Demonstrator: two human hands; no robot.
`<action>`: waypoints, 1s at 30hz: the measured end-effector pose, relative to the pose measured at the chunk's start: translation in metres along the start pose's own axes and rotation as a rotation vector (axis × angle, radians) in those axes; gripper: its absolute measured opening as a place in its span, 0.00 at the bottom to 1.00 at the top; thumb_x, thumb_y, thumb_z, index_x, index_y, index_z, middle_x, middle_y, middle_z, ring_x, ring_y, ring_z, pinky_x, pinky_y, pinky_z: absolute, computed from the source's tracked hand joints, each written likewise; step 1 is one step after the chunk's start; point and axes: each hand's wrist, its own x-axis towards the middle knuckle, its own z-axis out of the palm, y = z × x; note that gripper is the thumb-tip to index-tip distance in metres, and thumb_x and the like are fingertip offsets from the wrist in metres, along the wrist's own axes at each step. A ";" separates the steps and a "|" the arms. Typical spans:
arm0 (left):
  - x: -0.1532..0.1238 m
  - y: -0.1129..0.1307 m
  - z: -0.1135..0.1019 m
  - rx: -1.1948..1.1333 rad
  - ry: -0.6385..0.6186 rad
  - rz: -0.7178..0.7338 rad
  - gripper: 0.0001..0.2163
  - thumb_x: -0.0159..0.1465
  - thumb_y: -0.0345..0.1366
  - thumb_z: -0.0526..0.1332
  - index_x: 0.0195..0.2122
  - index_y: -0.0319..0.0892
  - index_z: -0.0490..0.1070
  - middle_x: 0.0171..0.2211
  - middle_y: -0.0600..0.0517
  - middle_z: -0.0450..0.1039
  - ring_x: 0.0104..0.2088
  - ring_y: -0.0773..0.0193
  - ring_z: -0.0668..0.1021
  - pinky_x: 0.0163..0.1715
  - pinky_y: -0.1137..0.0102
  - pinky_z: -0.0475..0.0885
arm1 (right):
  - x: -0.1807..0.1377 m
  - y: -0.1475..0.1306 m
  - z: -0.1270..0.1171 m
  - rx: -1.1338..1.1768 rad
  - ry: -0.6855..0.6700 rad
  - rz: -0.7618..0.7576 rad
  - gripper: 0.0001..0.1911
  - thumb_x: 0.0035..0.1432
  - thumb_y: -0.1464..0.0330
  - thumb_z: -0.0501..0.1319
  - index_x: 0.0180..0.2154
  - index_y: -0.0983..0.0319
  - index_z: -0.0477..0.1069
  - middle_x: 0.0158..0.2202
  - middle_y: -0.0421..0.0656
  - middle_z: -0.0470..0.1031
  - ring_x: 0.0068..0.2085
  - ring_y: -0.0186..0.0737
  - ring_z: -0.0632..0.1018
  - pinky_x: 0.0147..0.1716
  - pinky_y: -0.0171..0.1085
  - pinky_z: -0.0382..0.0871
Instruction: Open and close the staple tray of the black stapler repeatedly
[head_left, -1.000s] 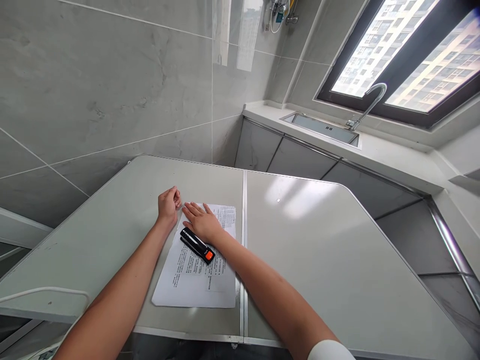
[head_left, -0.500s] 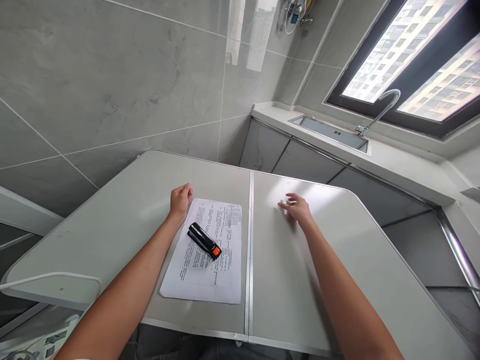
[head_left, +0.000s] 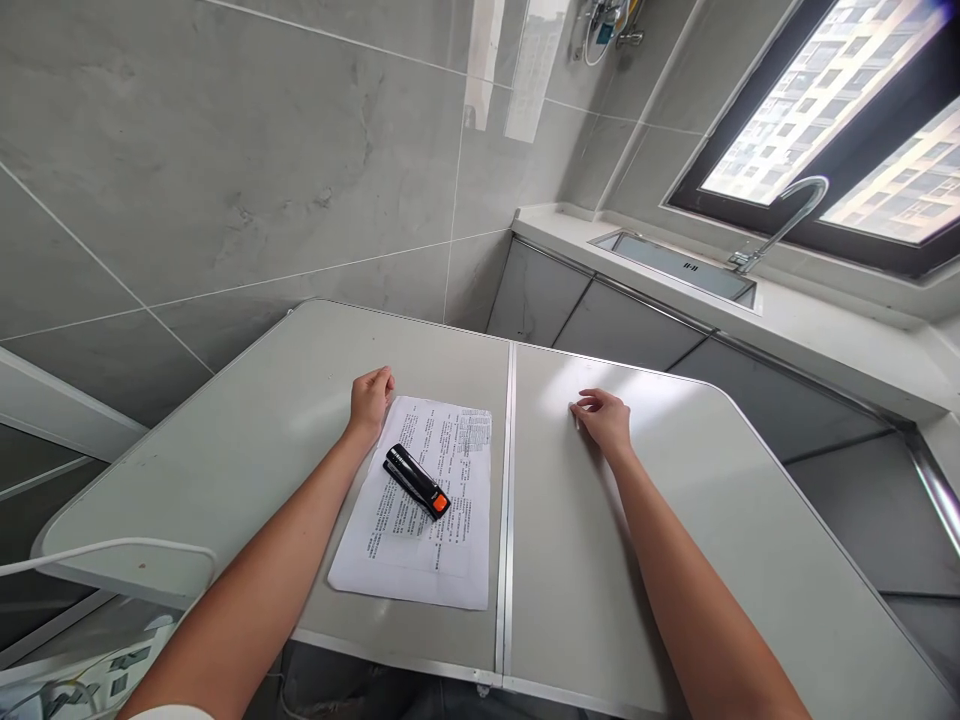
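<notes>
The left hand (head_left: 370, 403) rests on the pale table (head_left: 600, 600), just beside the upper left edge of the printed paper (head_left: 450, 585); its fingers are folded in toward the palm, and I cannot tell if something is inside them. The right hand (head_left: 606, 422) is on the other half of the table, past the metal strip (head_left: 505, 520) which divides the top, and well apart from the paper. Its thumb and first finger are brought together, and they pinch a small pale piece (head_left: 577, 423), which is too small for me to say what it is; the other fingers are bent above. Between the two forearms lies the black stapler (head_left: 409, 474), on top of the paper, and neither hand touches it. It lies diagonally, with the end that carries an orange button (head_left: 441, 503) pointing to the lower right, toward the person. The paper bears rows of dark print, too fine to be read, and a denser block of print near its far right corner; it lies flat, near the strip but wholly on the left half of the table. Behind the table there is a grey tiled wall (head_left: 300, 150), and to the right a white countertop (head_left: 847, 335) above grey cabinets (head_left: 630, 325). In this countertop is set a sink (head_left: 615, 241), with a curved chrome faucet (head_left: 795, 215) beside it, below a dark-framed window (head_left: 795, 110).
</notes>
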 end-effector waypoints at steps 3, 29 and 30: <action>0.000 0.001 0.000 0.002 0.003 -0.011 0.17 0.64 0.41 0.62 0.20 0.42 0.64 0.18 0.58 0.53 0.17 0.73 0.57 0.17 0.73 0.52 | -0.001 -0.007 0.003 0.096 -0.026 0.071 0.21 0.44 0.61 0.71 0.43 0.60 0.80 0.35 0.45 0.83 0.35 0.43 0.79 0.38 0.41 0.73; -0.003 0.003 0.000 0.029 -0.017 -0.003 0.17 0.64 0.42 0.62 0.20 0.42 0.63 0.17 0.57 0.55 0.17 0.72 0.57 0.17 0.71 0.52 | -0.025 -0.191 0.185 0.029 -0.514 -0.702 0.10 0.59 0.72 0.66 0.44 0.58 0.78 0.44 0.44 0.79 0.42 0.41 0.77 0.43 0.38 0.69; -0.003 0.003 0.000 0.030 -0.014 -0.006 0.17 0.64 0.42 0.61 0.20 0.42 0.63 0.17 0.57 0.55 0.17 0.72 0.57 0.17 0.71 0.52 | -0.024 -0.188 0.180 0.024 -0.486 -0.675 0.09 0.58 0.71 0.66 0.43 0.58 0.78 0.43 0.44 0.79 0.41 0.41 0.77 0.42 0.37 0.69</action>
